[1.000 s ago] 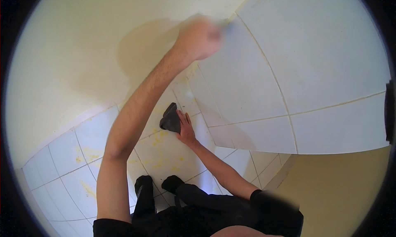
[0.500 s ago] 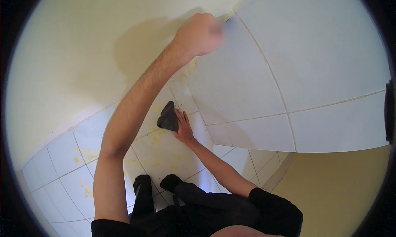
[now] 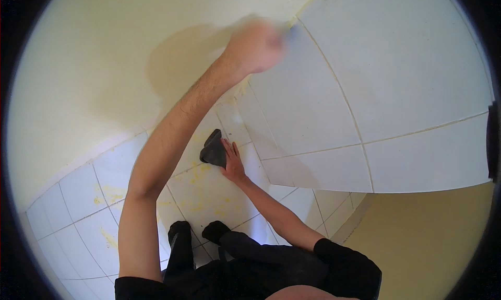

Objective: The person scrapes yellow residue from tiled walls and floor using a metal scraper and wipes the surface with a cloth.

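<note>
My left hand (image 3: 261, 44) is raised high at the corner where the cream wall (image 3: 99, 54) meets the tiled surface (image 3: 318, 91). Its fingers are curled into a fist, smeared by blur. A bluish blurred spot shows just past the fingers, but what they hold cannot be made out. Low down, my right hand (image 3: 233, 161) grips the side of a dark grey flexible bowl (image 3: 213, 151), its fingers lying along the wall and the thumb below. The bowl is tilted, and its inside is mostly hidden.
Yellow smears mark the light floor tiles (image 3: 203, 195) around my feet in black socks (image 3: 214, 230). The tiled surface ends in a lower edge on the right, above a yellowish area (image 3: 428, 232). A dark upright object (image 3: 493, 143) stands at the far right rim.
My left hand has shifted very slightly along the corner line and is more blurred. My right hand and the bowl stay nearly where they were.
</note>
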A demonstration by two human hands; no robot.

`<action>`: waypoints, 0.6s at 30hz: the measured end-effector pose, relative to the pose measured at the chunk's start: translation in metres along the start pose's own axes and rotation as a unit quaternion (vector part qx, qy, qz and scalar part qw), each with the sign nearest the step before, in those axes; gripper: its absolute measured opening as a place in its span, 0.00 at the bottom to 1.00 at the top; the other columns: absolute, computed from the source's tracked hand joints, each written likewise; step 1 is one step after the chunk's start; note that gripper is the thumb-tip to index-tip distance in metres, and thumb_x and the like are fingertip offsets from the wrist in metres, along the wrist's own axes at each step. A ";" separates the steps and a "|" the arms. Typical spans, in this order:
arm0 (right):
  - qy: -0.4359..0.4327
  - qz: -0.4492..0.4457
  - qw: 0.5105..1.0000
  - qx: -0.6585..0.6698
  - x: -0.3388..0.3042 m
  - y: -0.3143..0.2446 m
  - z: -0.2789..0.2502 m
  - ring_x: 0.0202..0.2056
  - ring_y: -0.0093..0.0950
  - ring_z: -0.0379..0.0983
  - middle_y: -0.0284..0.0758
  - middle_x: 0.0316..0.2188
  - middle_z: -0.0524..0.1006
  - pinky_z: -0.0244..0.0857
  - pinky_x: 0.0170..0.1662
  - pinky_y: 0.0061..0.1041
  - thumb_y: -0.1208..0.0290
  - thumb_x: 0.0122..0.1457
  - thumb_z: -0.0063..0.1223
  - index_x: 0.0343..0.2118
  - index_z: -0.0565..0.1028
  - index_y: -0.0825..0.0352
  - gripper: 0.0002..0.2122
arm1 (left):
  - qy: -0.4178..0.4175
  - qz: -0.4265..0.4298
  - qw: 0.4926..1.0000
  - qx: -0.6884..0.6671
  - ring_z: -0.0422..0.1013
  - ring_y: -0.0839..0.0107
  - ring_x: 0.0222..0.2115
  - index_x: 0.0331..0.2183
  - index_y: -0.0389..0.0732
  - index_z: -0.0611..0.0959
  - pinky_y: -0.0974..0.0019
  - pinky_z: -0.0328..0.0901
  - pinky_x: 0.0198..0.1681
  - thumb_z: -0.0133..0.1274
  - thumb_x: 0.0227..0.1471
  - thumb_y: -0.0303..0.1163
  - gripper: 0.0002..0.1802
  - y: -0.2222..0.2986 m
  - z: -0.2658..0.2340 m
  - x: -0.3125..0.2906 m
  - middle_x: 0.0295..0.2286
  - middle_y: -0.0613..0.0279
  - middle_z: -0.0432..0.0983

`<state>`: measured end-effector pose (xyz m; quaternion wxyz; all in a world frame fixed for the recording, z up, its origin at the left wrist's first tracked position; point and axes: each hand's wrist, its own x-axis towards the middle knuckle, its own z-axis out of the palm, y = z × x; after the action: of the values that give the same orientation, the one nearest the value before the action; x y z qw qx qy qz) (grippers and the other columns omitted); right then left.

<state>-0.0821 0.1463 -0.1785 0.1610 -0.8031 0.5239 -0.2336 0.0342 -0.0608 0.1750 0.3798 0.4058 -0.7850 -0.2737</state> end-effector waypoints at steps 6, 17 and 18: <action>0.007 -0.009 1.000 -0.014 -0.002 0.006 0.003 0.70 0.43 0.46 0.44 0.69 0.51 0.38 0.72 0.50 0.79 0.43 0.58 0.58 0.63 0.77 0.35 | 0.007 -0.014 0.999 0.034 0.72 0.48 0.18 0.31 0.31 0.85 0.54 0.67 0.27 0.50 0.50 0.30 0.13 0.012 0.002 -0.005 0.22 0.38 0.76; -0.014 0.007 1.000 -0.015 -0.003 0.003 0.000 0.70 0.42 0.46 0.44 0.69 0.51 0.38 0.72 0.48 0.78 0.42 0.59 0.58 0.62 0.78 0.36 | 0.036 -0.006 0.999 0.003 0.72 0.45 0.19 0.19 0.32 0.82 0.50 0.69 0.26 0.51 0.43 0.28 0.10 0.015 0.007 -0.007 0.17 0.42 0.75; -0.020 0.010 0.999 -0.028 -0.005 0.006 0.001 0.70 0.42 0.46 0.44 0.69 0.51 0.38 0.72 0.48 0.78 0.42 0.59 0.59 0.61 0.79 0.36 | 0.028 -0.009 1.000 -0.006 0.72 0.44 0.19 0.19 0.32 0.82 0.50 0.69 0.26 0.51 0.43 0.28 0.10 0.014 0.008 -0.011 0.18 0.41 0.75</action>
<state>-0.0879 0.1489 -0.1835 0.1513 -0.8064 0.5350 -0.2014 0.0255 -0.0434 0.1767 0.4016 0.4183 -0.7687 -0.2700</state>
